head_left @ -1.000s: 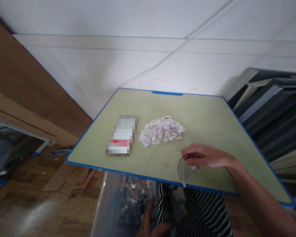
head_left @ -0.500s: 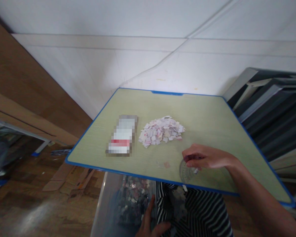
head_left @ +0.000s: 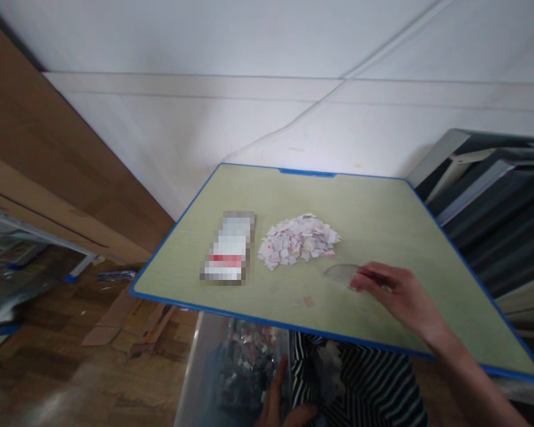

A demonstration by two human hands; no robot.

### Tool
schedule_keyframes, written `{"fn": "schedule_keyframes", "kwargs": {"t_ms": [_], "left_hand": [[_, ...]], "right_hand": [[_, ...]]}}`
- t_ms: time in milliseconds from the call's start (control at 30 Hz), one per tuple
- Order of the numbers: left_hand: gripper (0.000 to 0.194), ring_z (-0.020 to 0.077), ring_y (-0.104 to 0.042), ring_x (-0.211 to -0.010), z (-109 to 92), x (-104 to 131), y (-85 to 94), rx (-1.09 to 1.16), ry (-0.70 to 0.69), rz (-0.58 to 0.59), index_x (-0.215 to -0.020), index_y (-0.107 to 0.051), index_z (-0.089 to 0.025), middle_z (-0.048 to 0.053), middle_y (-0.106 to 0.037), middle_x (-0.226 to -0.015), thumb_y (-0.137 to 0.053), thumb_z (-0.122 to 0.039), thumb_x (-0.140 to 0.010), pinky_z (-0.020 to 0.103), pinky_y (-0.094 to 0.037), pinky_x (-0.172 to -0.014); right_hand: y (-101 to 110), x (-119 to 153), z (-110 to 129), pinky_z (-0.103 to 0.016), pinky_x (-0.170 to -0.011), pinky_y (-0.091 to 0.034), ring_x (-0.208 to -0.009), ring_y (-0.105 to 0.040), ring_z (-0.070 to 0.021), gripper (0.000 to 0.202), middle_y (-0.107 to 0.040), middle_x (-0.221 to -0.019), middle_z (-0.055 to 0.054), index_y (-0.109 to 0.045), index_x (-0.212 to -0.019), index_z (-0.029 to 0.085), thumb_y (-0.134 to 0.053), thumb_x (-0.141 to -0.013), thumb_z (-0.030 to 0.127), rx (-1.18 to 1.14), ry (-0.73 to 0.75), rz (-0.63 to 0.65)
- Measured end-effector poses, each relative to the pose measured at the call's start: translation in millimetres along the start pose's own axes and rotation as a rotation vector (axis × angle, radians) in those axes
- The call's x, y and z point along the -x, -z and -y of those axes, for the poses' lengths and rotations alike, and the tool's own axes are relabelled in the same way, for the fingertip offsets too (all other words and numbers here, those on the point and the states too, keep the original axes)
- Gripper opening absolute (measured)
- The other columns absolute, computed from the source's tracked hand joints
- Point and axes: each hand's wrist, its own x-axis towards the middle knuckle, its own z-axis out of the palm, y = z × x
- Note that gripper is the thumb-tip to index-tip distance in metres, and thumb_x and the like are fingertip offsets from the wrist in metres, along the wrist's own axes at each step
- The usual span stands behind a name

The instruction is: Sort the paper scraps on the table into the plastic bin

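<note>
My right hand (head_left: 389,290) pinches a clear, curved plastic piece, like a protractor (head_left: 340,274), above the pale green table (head_left: 360,204). Left of it lies a heap of small whitish paper pieces (head_left: 298,240). Further left is a blurred-out flat object (head_left: 229,246) with a red band. One small pinkish piece (head_left: 309,301) lies near the table's front edge. Below that edge, my left hand (head_left: 282,403) has its fingers apart at the rim of a translucent bin (head_left: 191,362), with nothing seen in it.
Inside the bin are many small wrapped bits (head_left: 249,356). Striped cloth (head_left: 365,373) covers my lap. Dark folded panels (head_left: 507,207) lean on the wall at right. Flattened cardboard (head_left: 111,320) lies on the wooden floor at left.
My right hand has moved up and right from the table's front edge, and the clear plastic piece has turned to a flatter angle. The view has shifted slightly.
</note>
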Motion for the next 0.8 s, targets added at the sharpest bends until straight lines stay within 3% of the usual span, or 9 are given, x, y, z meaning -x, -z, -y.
{"fn": "schedule_keyframes", "kwargs": {"t_ms": [67, 167, 267, 433, 600, 800], "left_hand": [[0.071, 0.0236, -0.056, -0.115, -1, 2, -0.8, -0.052, -0.056, -0.008, -0.147, -0.006, -0.038, 0.004, -0.034, -0.147, -0.049, -0.022, -0.093, 0.032, -0.05, -0.089], [0.068, 0.0242, -0.053, -0.119, -2, 3, -1.5, -0.121, -0.091, -0.013, -0.146, -0.012, -0.041, 0.002, -0.029, -0.15, -0.051, -0.026, -0.094, 0.032, -0.049, -0.091], [0.068, 0.024, -0.047, -0.124, -3, 2, 0.0, -0.17, -0.091, -0.018, -0.148, -0.006, -0.037, 0.003, -0.028, -0.151, -0.047, -0.025, -0.096, 0.034, -0.048, -0.093], [0.07, 0.0241, -0.039, -0.129, -5, -1, 3.7, -0.159, -0.109, -0.011, -0.148, 0.007, -0.03, 0.008, -0.031, -0.149, -0.041, -0.021, -0.098, 0.038, -0.043, -0.098], [0.071, 0.0253, -0.038, -0.13, -6, -1, 4.0, -0.102, -0.129, -0.001, -0.147, 0.002, -0.036, 0.007, -0.025, -0.151, -0.047, -0.026, -0.097, 0.038, -0.041, -0.099], [0.065, 0.0285, -0.039, -0.129, -2, 2, 1.5, -0.066, -0.133, 0.005, -0.147, -0.009, -0.034, 0.01, -0.022, -0.152, -0.049, -0.034, -0.096, 0.042, -0.041, -0.099]], "right_hand": [[-5, 19, -7, -0.025, -0.048, -0.041, -0.051, -0.054, -0.0144, 0.031, -0.062, -0.059, -0.003, -0.062, -0.065, 0.018, -0.054, -0.08, 0.044, 0.069, -0.043, -0.205], [-15, 38, -12, -0.025, -0.043, -0.037, -0.045, -0.048, -0.0129, 0.035, -0.054, -0.049, -0.001, -0.058, -0.056, 0.018, -0.053, -0.08, 0.043, 0.15, -0.079, -0.295], [-29, 38, -8, -0.024, -0.041, -0.034, -0.043, -0.045, -0.0119, 0.036, -0.051, -0.045, 0.0, -0.056, -0.052, 0.017, -0.053, -0.08, 0.041, 0.154, -0.072, -0.267], [-55, 16, 11, -0.023, -0.04, -0.029, -0.04, -0.04, -0.0101, 0.038, -0.045, -0.041, 0.001, -0.051, -0.046, 0.017, -0.049, -0.077, 0.038, 0.116, -0.044, -0.176], [-75, -1, 30, -0.023, -0.041, -0.025, -0.041, -0.035, -0.0087, 0.036, -0.04, -0.042, 0.002, -0.043, -0.044, 0.018, -0.049, -0.076, 0.035, 0.094, 0.036, -0.106], [-90, -14, 43, -0.022, -0.044, -0.024, -0.043, -0.035, -0.0081, 0.031, -0.04, -0.043, 0.004, -0.04, -0.046, 0.019, -0.052, -0.073, 0.025, 0.059, 0.074, 0.026]]}}
